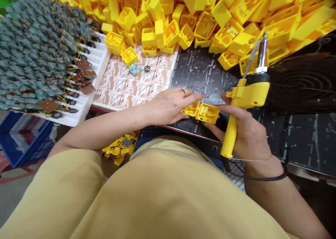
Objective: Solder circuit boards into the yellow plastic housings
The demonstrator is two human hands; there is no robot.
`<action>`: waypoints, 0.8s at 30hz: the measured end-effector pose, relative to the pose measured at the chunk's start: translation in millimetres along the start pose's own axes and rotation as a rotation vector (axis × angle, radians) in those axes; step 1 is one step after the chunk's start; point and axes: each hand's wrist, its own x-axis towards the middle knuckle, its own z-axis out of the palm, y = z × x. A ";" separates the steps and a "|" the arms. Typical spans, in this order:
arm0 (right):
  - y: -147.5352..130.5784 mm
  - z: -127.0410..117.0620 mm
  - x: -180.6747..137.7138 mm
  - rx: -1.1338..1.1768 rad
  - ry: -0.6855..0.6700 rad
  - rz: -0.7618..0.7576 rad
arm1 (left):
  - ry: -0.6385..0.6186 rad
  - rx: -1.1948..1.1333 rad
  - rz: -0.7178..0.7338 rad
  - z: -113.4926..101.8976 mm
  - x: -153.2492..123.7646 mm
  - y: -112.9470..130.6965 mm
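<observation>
The counter (199,74) is covered by a black mat with the white word "BENCH" printed along its edges; beside it lies a printed paper sheet (136,83) with repeated brown labels, too small to read; behind, a large heap of yellow plastic housings (199,18) fills the far side; at the left a white tray (97,62) carries many small circuit boards (34,53) with yellow wires; a blue crate (22,141) stands lower. The left hand (170,106) rests with its fingers pressing on an open yellow housing (203,112) at the near edge of the mat; the right hand (248,135) has its fingers closed around a yellow soldering gun (245,102), tip pointing up, and also touches the housing.
</observation>
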 end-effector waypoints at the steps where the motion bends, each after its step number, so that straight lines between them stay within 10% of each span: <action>1: 1.9 -1.7 -1.4 -0.003 -0.011 -0.005 | 0.041 0.004 0.015 -0.7 -4.9 0.3; 9: 6.2 4.7 9.3 0.024 -0.021 -0.100 | 0.040 -0.021 -0.244 -6.4 -96.2 -12.6; 13: -3.4 20.8 25.0 0.012 -0.048 -0.164 | 0.051 -0.477 -0.364 -3.4 -75.1 -24.9; 17: -8.5 27.8 28.1 -0.016 -0.040 -0.170 | 0.074 -0.201 -0.468 -4.2 -47.9 -32.8; 24: -4.7 27.2 27.0 0.015 -0.022 -0.173 | 0.042 -0.064 -0.028 -15.2 -64.3 -45.6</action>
